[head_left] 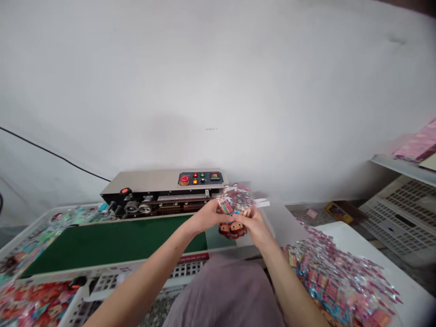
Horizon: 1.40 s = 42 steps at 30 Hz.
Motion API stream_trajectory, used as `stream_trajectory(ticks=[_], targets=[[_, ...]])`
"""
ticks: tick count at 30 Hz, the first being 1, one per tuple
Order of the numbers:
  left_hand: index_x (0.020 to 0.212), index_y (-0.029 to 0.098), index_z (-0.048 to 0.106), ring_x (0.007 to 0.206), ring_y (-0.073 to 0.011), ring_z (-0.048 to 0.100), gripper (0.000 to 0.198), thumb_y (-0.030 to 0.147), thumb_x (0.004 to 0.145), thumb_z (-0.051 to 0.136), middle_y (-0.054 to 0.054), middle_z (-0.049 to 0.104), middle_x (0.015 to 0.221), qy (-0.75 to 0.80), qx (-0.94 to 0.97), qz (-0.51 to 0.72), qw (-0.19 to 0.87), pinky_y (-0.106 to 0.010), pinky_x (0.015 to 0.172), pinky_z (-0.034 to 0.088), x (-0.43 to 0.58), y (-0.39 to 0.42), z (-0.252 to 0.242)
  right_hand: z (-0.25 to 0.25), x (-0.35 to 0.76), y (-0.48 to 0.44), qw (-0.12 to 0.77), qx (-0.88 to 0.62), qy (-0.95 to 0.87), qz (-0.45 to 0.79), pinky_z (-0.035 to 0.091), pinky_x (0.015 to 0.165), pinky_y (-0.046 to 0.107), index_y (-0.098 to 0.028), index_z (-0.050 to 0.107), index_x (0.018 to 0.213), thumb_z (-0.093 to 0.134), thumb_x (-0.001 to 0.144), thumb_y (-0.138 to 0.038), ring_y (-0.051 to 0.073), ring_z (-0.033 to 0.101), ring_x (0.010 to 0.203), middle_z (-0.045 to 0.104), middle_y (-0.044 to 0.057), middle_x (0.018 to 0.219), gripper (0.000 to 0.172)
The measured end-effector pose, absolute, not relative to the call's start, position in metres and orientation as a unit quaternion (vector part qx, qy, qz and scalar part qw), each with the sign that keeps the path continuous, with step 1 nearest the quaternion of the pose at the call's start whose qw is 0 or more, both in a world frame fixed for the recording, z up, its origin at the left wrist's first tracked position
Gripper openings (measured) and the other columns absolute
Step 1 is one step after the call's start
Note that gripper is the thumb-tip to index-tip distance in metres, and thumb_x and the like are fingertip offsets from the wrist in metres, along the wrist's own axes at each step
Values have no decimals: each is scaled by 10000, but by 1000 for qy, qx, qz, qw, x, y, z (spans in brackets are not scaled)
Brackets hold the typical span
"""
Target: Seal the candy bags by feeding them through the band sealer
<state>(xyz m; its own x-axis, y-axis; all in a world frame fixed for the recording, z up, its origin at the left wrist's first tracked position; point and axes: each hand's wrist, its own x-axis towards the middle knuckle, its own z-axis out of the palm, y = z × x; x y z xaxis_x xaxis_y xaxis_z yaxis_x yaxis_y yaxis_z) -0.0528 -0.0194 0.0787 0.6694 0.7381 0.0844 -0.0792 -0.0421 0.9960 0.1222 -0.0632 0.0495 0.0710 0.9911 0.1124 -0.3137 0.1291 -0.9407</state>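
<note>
Packets [235,205] sit grasped between the fingers of the left hand [211,215] and right hand [252,222], printed faces [232,229] showing just below.

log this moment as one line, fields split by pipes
left hand: holding packets | right hand: holding same packets | machine: panel lit, beyond green belt | packet pile: right, on white surface
</note>
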Motion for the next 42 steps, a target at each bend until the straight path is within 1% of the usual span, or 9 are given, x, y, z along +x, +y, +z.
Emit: stream_trajectory(ticks=[4, 7, 11, 17, 24, 30, 34, 38, 42], targets=[[1271, 161, 619, 1049, -253, 642, 586, 236, 719, 800, -66, 710, 1125, 265, 706, 330, 568, -375, 957, 490, -58, -13, 60, 28, 133, -54, 555, -422, -525, 488, 539, 945, 411, -240, 651, 1163, 911, 565, -314, 264, 690, 1019, 747, 35, 1125, 656], [1288, 181, 605, 1124, -276, 617, 686, 157, 635, 814, -82, 679, 1210, 358, 727, 334, 482, -414, 1018, 459, -62, -15, 30, -14, 134, -52, 512, -469, -533, 484, 512, 1007, 456, -229, 592, 1254, 894, 550, -295, 285, 667, 1098, 729, 56, 1168, 769], [1229, 202, 617, 1164, -266, 597, 657, 124, 609, 820, -76, 653, 1246, 399, 738, 356, 411, -400, 1063, 419, -63, -18, 10, -39, 130, -46, 519, -488, -548, 439, 475, 1059, 473, -223, 609, 1212, 812, 637, -298, 285, 645, 1147, 708, 67, 1207, 615], [1195, 229, 592, 975, -213, 646, 484, 192, 740, 754, -8, 709, 1069, 416, 713, 384, 414, -318, 882, 486, -65, -22, 16, -13, 125, -43, 525, -488, -574, 397, 442, 1094, 470, -237, 551, 1329, 794, 684, -303, 277, 628, 1177, 677, 68, 1277, 693], [1202, 209, 616, 1102, -234, 601, 540, 118, 694, 776, -62, 637, 1207, 407, 721, 392, 402, -352, 981, 451, -64, -25, -17, -31, 127, -47, 485, -500, -586, 416, 457, 1077, 469, -214, 596, 1237, 820, 640, -320, 279, 637, 1165, 701, 78, 1229, 647], [1151, 200, 679, 1008, -229, 599, 439, 185, 727, 790, -50, 637, 1070, 377, 712, 418, 420, -356, 939, 472, -44, -19, -2, 4, 151, -52, 465, -529, -589, 397, 496, 1026, 467, -213, 663, 1159, 811, 658, -346, 299, 673, 1091, 738, 70, 1150, 539], [1312, 225, 600, 1143, -249, 579, 604, 204, 743, 799, -75, 621, 1267, 328, 718, 426, 443, -371, 1021, 442, -31, -20, -2, 8, 166, -61, 461, -552, -595, 358, 484, 1035, 453, -217, 579, 1307, 806, 660, -309, 286, 655, 1130, 716, 70, 1207, 692], [1115, 202, 692, 1107, -238, 580, 395, 162, 730, 769, -60, 624, 1155, 368, 726, 390, 430, -370, 1028, 436, -27, -21, -14, -13, 168, -62, 453, -570, -583, 359, 478, 1036, 449, -218, 625, 1215, 794, 646, -288, 285, 654, 1119, 723, 61, 1189, 597], [910, 176, 704, 1019, -224, 585, 199, 216, 727, 770, -44, 620, 1033, 392, 715, 377, 439, -351, 955, 472, -20, -17, -16, -17, 177, -59, 454, -582, -553, 386, 545, 908, 439, -213, 677, 1023, 820, 621, -361, 285, 703, 929, 767, 43, 973, 452]])
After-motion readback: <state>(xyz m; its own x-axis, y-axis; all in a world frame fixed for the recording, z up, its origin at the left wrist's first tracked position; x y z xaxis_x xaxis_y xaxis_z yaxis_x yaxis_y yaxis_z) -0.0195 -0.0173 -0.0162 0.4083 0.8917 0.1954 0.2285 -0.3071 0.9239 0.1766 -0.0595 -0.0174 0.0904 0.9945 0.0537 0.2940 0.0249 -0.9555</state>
